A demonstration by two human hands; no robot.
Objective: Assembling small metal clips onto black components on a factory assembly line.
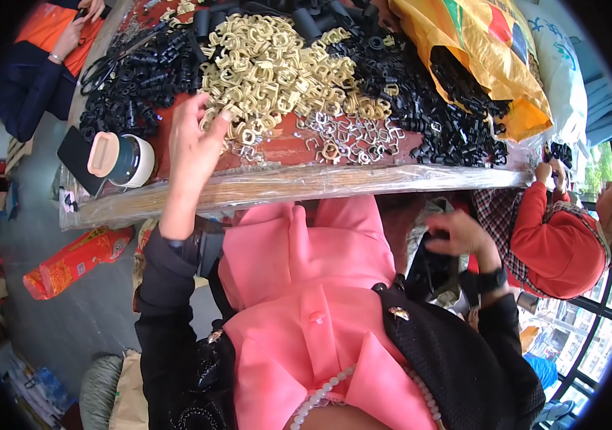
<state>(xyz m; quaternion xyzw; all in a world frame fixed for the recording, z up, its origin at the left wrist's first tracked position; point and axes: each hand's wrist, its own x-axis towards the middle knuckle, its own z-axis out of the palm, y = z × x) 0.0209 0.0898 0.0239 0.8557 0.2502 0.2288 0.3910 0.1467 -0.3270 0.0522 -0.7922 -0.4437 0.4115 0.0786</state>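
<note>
A long workbench [284,150] with a reddish top wrapped in clear plastic runs across the room, heaped with small parts, and a grey floor shows below its near edge. The person's left hand [195,147] reaches up over that near edge, fingers spread and loosely curled, their tips just touching the front of the pile of cream plastic clips [270,64]; it grips nothing that I can see. The right hand [460,236] is down below the bench edge at a black bag [428,272] beside the pink jacket [306,301], fingers bent over its mouth; whether it has anything pinched I cannot tell. The cream clips lie mid-bench, spilling toward the near edge, and I would judge them light, stiff and a bit slippery, tangling into one another, so best pinched singly by an outer leg at the loose fringe of the heap. Just right of the hand lie scattered silvery wire clips [349,136], and black plastic pieces [141,79] crowd both flanks. Near the bench's left end stands a round white-and-dark container [123,159] beside a dark phone [80,158]. A yellow sack [478,50] sags over the far right corner. A person in a red sleeve [557,236] works at the right end, another in orange [69,36] at the far left.
</note>
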